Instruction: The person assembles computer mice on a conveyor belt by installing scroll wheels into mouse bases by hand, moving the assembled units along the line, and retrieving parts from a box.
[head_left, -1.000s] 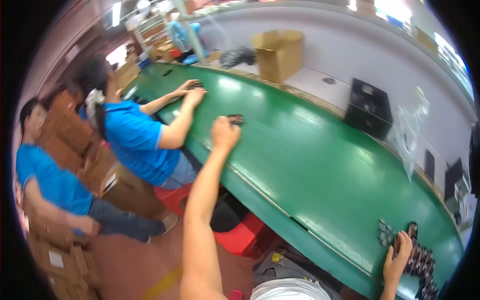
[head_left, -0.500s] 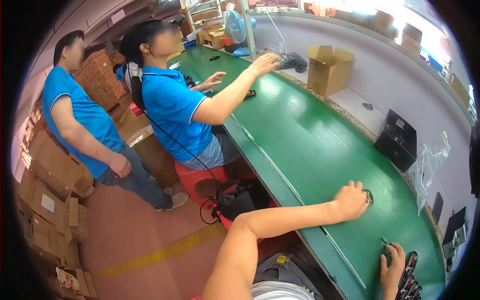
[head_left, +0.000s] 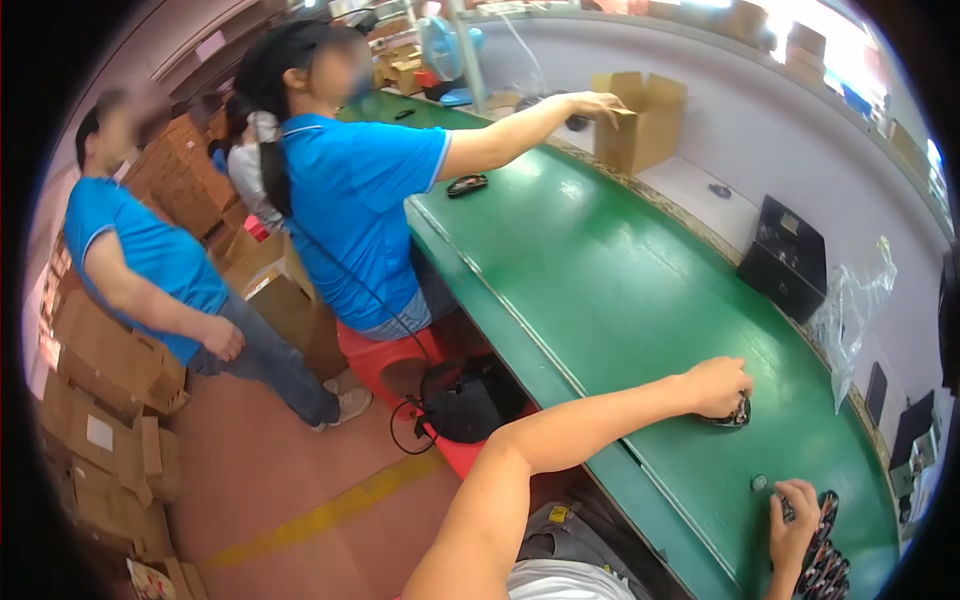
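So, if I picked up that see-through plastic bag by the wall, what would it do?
The plastic bag would probably flop and crumple, since it looks thin and creased. It's likely very light, because the wall shows through it. A push might just crinkle it.

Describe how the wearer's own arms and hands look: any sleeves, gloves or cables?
The left hand and right hand are bare, without gloves; I see no watch, cable or marking on either. No sleeve shows on the left arm or right forearm. A white top shows at the lower edge.
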